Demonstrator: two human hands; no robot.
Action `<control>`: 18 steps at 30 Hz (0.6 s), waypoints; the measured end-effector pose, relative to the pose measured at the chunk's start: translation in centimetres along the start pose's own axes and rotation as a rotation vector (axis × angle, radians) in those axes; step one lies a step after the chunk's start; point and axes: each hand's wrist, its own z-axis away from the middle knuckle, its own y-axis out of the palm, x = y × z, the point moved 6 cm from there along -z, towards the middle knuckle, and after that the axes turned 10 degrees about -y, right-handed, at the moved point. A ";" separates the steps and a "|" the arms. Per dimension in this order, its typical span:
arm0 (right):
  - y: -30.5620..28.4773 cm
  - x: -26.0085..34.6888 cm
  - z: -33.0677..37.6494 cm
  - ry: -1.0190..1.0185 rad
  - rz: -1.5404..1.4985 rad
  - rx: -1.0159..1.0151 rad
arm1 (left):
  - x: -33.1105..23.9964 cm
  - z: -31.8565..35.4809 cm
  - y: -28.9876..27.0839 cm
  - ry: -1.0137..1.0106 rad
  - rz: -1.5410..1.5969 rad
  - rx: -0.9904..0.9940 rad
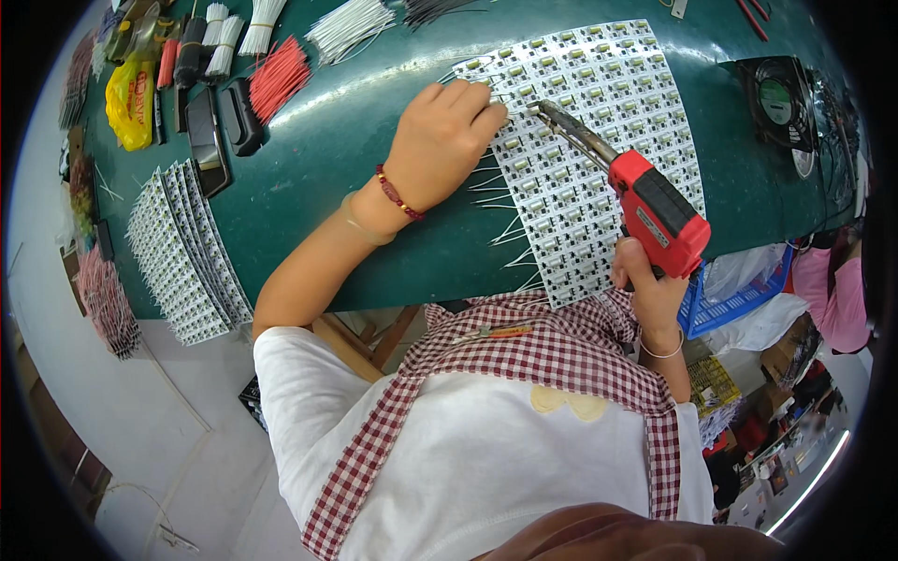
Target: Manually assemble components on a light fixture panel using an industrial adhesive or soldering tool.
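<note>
Your red pistol-grip soldering gun (655, 210) meets the white panel of small circuit boards (585, 140) on the green bench (355, 140).

Your right hand (650, 285) wraps its fingers tight around the gun's grip, the metal tip resting on the panel just beside your left hand (440, 140). Your left fingers are curled narrow, pressing down at the panel's left edge; whether they pinch a wire, you cannot tell. The panel lies at the bench's near edge, thin white wire leads (500, 201) sticking out beside it. A stack of similar panels (182, 257) sits at the near left corner, red wire bundles (279, 77) towards the far edge.
</note>
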 end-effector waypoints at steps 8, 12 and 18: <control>-1.2 -0.3 0.2 -0.034 0.017 0.011 | -1.8 0.0 -1.7 -0.088 0.139 -0.054; -0.2 0.6 0.2 -0.010 0.031 -0.035 | -1.2 1.0 0.4 -0.110 0.140 -0.023; -0.1 0.1 0.3 -0.032 0.028 0.040 | -1.3 1.0 0.4 -0.087 0.095 -0.056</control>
